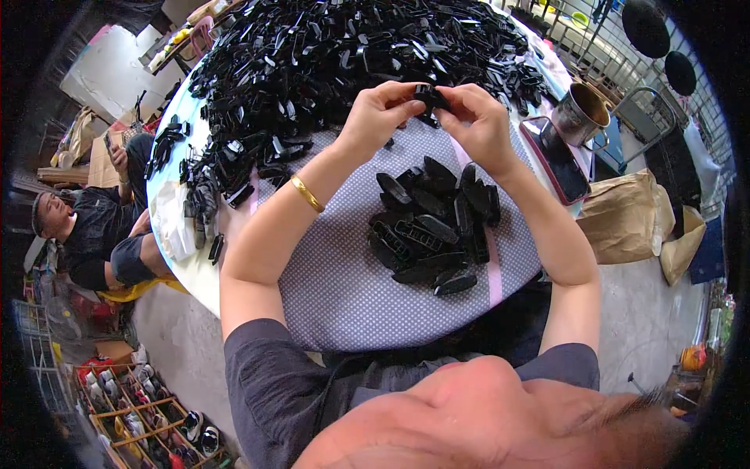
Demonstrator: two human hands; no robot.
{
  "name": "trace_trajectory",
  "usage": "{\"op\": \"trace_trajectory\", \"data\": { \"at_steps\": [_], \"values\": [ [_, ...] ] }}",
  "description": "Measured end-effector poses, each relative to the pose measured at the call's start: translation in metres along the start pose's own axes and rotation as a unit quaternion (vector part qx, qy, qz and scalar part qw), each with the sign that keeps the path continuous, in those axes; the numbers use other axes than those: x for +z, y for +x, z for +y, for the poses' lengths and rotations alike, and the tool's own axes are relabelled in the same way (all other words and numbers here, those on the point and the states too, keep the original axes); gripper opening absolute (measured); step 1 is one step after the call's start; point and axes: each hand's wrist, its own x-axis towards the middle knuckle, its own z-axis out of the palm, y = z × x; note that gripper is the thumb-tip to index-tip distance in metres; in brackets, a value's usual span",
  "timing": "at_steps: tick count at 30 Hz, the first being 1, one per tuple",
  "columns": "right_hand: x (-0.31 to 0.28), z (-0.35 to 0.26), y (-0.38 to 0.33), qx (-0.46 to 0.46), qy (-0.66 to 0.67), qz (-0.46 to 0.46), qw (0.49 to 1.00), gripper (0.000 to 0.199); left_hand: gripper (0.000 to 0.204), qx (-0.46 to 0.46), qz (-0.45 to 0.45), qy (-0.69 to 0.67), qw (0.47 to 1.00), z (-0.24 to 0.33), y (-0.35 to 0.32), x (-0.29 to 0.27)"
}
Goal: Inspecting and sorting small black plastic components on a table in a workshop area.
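Note:
Both my arms reach forward over a round table covered with a patterned grey cloth (336, 289). Between my fingertips is a small glossy black plastic part (429, 97), pinched from both sides; its exact kind is not clear. My left hand (377, 117), below a gold bangle (306, 193) on the forearm, grips its left end. Closed on its right end is my right hand (478, 125). Nearer to me, between my forearms, lies a small heap of elongated oval black plastic pieces (433, 223), some with their hollow ribbed side up.
A large mound of black plastic parts (312, 62) covers the table's far side. Dark gloves (201, 211) lie at the left edge. To the right are a phone in a red-edged case (556, 160), a metal pot (580, 115) and a brown paper bag (625, 219). A seated person (94, 227) is at the left.

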Motion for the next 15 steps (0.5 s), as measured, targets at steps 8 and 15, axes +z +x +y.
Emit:
{"op": "trace_trajectory", "data": {
  "at_steps": [8, 15],
  "values": [
    [0.003, -0.006, -0.003, 0.018, 0.013, 0.003, 1.0, 0.028, 0.031, -0.011, 0.017, 0.006, 1.0, 0.002, -0.001, 0.0],
    [0.005, -0.005, -0.007, -0.04, -0.098, 0.008, 0.994, 0.027, 0.028, -0.012, 0.06, -0.069, 0.996, -0.003, -0.005, 0.013]
  ]
}}
